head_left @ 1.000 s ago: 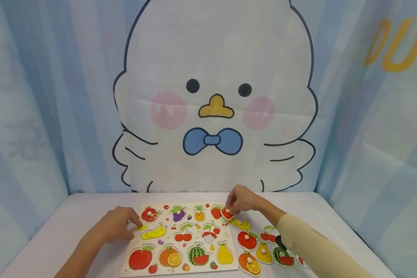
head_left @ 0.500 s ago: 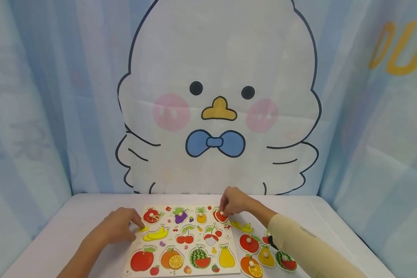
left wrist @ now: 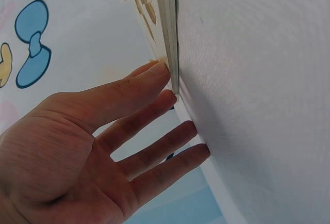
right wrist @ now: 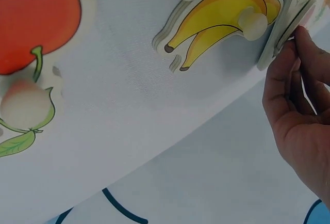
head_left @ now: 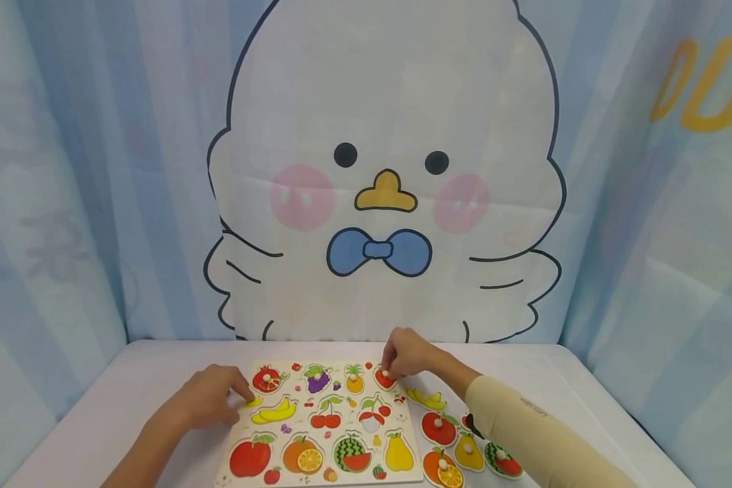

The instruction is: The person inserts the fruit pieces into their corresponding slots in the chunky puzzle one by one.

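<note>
A fruit-print peg puzzle board (head_left: 303,421) lies on the table. At its upper right corner my right hand (head_left: 409,354) pinches a strawberry puzzle piece (head_left: 383,381), which sits over the strawberry picture; its white knob shows beside the fingertips. In the right wrist view this piece (right wrist: 296,25) looks tilted at the board's edge. My left hand (head_left: 212,394) touches the board's left edge, fingers mostly straight, with the thumb (left wrist: 149,77) against that edge in the left wrist view. Pomegranate (head_left: 266,379), grape (head_left: 316,379) and pineapple (head_left: 354,379) pieces with knobs sit along the top row.
Right of the board lie loose knobbed pieces: bananas (head_left: 427,399), an apple (head_left: 438,430), a pear (head_left: 468,453), an orange (head_left: 442,469) and a watermelon (head_left: 503,461). The right sleeve (head_left: 537,427) partly covers others. A printed curtain (head_left: 378,298) hangs behind the table.
My right hand has moved left with the strawberry piece, from beside the board's right edge onto the strawberry picture. The left hand stays at the left edge. The head view has shifted slightly.
</note>
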